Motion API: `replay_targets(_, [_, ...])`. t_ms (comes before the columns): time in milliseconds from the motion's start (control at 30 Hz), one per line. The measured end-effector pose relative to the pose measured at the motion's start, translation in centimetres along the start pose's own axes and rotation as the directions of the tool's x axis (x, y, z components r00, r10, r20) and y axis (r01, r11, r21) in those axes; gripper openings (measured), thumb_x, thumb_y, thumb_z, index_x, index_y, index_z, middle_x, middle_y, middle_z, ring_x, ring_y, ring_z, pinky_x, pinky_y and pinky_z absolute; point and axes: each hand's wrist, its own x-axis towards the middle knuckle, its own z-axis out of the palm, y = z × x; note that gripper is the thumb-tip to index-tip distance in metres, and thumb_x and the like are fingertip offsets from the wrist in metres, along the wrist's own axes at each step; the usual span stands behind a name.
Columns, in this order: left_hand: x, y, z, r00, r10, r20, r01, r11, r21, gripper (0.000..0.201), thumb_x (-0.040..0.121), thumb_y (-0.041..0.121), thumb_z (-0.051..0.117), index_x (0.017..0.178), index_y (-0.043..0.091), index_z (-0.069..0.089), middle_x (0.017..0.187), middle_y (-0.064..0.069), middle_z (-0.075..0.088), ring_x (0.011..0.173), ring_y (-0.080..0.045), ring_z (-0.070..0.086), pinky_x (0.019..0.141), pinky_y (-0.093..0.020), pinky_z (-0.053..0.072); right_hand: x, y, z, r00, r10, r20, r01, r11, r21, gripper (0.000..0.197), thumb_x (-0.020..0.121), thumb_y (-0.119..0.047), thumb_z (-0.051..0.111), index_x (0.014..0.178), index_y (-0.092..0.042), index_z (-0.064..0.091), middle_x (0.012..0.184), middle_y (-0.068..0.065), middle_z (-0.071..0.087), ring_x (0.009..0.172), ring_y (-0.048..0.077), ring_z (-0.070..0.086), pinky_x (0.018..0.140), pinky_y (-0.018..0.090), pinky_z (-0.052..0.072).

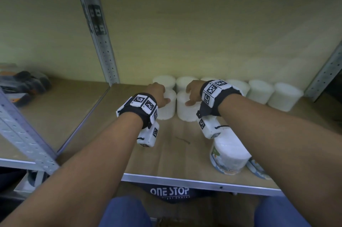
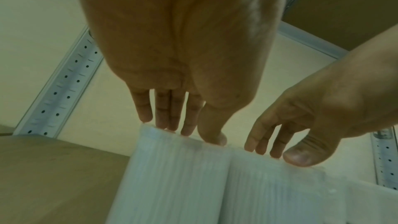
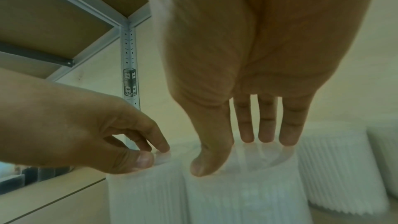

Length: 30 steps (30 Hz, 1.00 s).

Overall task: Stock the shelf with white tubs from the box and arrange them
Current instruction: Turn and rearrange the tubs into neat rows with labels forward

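Observation:
Two ribbed white tubs stand side by side on the shelf board [image 1: 177, 145], in front of a back row of several white tubs [image 1: 261, 91]. My left hand [image 1: 162, 97] pinches the top rim of the left tub [image 1: 167, 110], thumb on the near side; the left wrist view shows this hand [image 2: 183, 132] on the tub [image 2: 172, 176]. My right hand [image 1: 190, 97] grips the top of the right tub [image 1: 187, 112], with its fingers [image 3: 267, 132] in the tub's [image 3: 237, 198] recess and the thumb outside. A labelled tub [image 1: 229, 154] lies on its side at the front right.
A perforated metal upright [image 1: 103, 41] divides this bay from the left one, where dark and orange items [image 1: 24, 82] lie. Another upright [image 1: 325, 73] stands at the right. A second labelled tub [image 1: 257, 169] peeks from under my right forearm. A dark "ONE STOP" bag [image 1: 170, 192] sits below the shelf edge.

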Motion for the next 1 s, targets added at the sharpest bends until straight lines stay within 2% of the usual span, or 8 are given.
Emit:
replay_targets(100, [0.0, 0.0, 0.0, 1.0, 0.005, -0.007, -0.005, 1.0, 0.002, 0.05, 0.094, 0.036, 0.054, 0.131, 0.003, 0.052, 0.138, -0.018, 0.047, 0.126, -0.032, 0.048, 0.104, -0.038, 0.042, -4.4, -0.8, -1.7, 0.999, -0.034, -0.008, 0.033, 0.998, -0.05, 0.072, 0.071, -0.046, 0.077, 0.133, -0.018, 0.054, 0.135, -0.001, 0.052, 0.12, 0.023, 0.055, 0.095, 0.025, 0.043])
replay_targets(167, [0.0, 0.1, 0.1, 1.0, 0.005, -0.01, -0.005, 1.0, 0.006, 0.051, 0.094, 0.036, 0.053, 0.132, 0.003, 0.052, 0.138, -0.018, 0.047, 0.126, -0.032, 0.047, 0.104, -0.037, 0.042, -5.1, -0.5, -2.3, 0.998, -0.047, 0.039, 0.048, 0.998, -0.032, 0.058, 0.079, -0.021, 0.074, 0.134, -0.015, 0.055, 0.141, 0.0, 0.048, 0.125, 0.021, 0.052, 0.087, 0.019, 0.037])
replay_targets(267, [0.0, 0.0, 0.1, 1.0, 0.003, -0.011, -0.003, 1.0, 0.006, 0.051, 0.094, 0.037, 0.053, 0.132, 0.004, 0.051, 0.139, -0.017, 0.046, 0.127, -0.031, 0.047, 0.104, -0.036, 0.041, -4.8, -0.4, -2.8, 0.996, -0.056, 0.067, 0.051, 0.996, 0.071, 0.055, 0.082, -0.004, 0.068, 0.134, -0.019, 0.055, 0.141, 0.003, 0.051, 0.125, 0.022, 0.052, 0.088, 0.022, 0.04])
replay_targets(400, [0.0, 0.0, 0.1, 1.0, 0.006, -0.013, -0.006, 1.0, 0.003, 0.051, 0.095, 0.037, 0.052, 0.133, 0.004, 0.05, 0.139, -0.017, 0.046, 0.127, -0.031, 0.046, 0.103, -0.035, 0.041, -4.5, -0.6, -3.0, 0.998, -0.025, -0.058, 0.03, 0.997, 0.077, 0.04, 0.088, -0.02, 0.063, 0.127, -0.009, 0.061, 0.131, 0.008, 0.059, 0.12, 0.025, 0.057, 0.099, 0.03, 0.047])
replay_targets(600, [0.0, -0.1, 0.3, 1.0, 0.005, -0.021, -0.005, 1.0, -0.005, 0.051, 0.095, 0.037, 0.052, 0.134, 0.005, 0.049, 0.139, -0.017, 0.044, 0.127, -0.031, 0.046, 0.103, -0.035, 0.04, -3.3, -0.8, -1.7, 0.997, 0.069, -0.03, -0.065, 0.99, 0.123, 0.065, 0.09, -0.049, 0.055, 0.136, -0.004, 0.048, 0.139, 0.011, 0.052, 0.126, 0.026, 0.052, 0.105, 0.032, 0.043])
replay_targets(733, [0.1, -0.2, 0.5, 1.0, 0.01, -0.02, -0.011, 1.0, -0.018, 0.051, 0.094, 0.037, 0.052, 0.134, 0.005, 0.049, 0.138, -0.017, 0.044, 0.126, -0.031, 0.045, 0.104, -0.036, 0.04, -2.5, -0.9, -1.5, 0.996, 0.08, 0.04, -0.085, 0.985, 0.148, 0.062, 0.09, -0.043, 0.06, 0.135, -0.001, 0.049, 0.139, 0.008, 0.052, 0.129, 0.023, 0.05, 0.102, 0.027, 0.04])
replay_targets(867, [0.2, -0.3, 0.6, 1.0, 0.011, -0.019, -0.012, 0.999, -0.031, 0.053, 0.095, 0.037, 0.052, 0.137, 0.006, 0.046, 0.14, -0.016, 0.042, 0.129, -0.031, 0.043, 0.106, -0.036, 0.038, -0.4, -0.1, -0.5, 0.999, 0.032, -0.023, -0.03, 0.997, 0.072, 0.067, 0.078, -0.049, 0.071, 0.126, -0.004, 0.058, 0.129, 0.005, 0.06, 0.117, 0.021, 0.058, 0.091, 0.027, 0.045])
replay_targets(1000, [0.3, -0.5, 0.7, 1.0, 0.012, -0.019, -0.013, 0.999, -0.035, 0.053, 0.094, 0.037, 0.052, 0.137, 0.006, 0.045, 0.14, -0.016, 0.042, 0.129, -0.031, 0.042, 0.106, -0.036, 0.038, -2.3, -0.6, -1.5, 0.996, 0.023, 0.088, -0.028, 0.998, 0.049, 0.049, 0.091, -0.019, 0.063, 0.134, 0.003, 0.052, 0.144, 0.017, 0.047, 0.131, 0.026, 0.048, 0.092, 0.008, 0.042])
